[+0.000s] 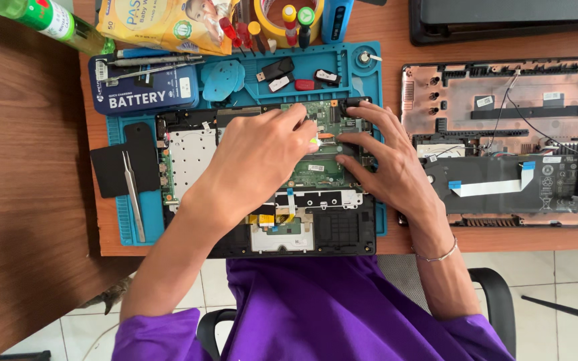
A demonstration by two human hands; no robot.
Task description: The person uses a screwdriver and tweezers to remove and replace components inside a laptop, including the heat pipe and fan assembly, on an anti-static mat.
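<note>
Both hands (262, 157) on board (319, 170), mat-edge (123, 227) prob. tight

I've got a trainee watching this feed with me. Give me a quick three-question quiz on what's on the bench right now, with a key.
1. True or false: both hands rest on the green circuit board inside the opened laptop.
2. Where do the tweezers lie? A) on the black pad at the left side of the blue mat; B) on the laptop bottom cover; C) in the right hand.
3. What does the right wrist wear?

Key
1. True: the left hand and right hand both touch it.
2. A, on the black pad.
3. A thin bracelet.
</note>
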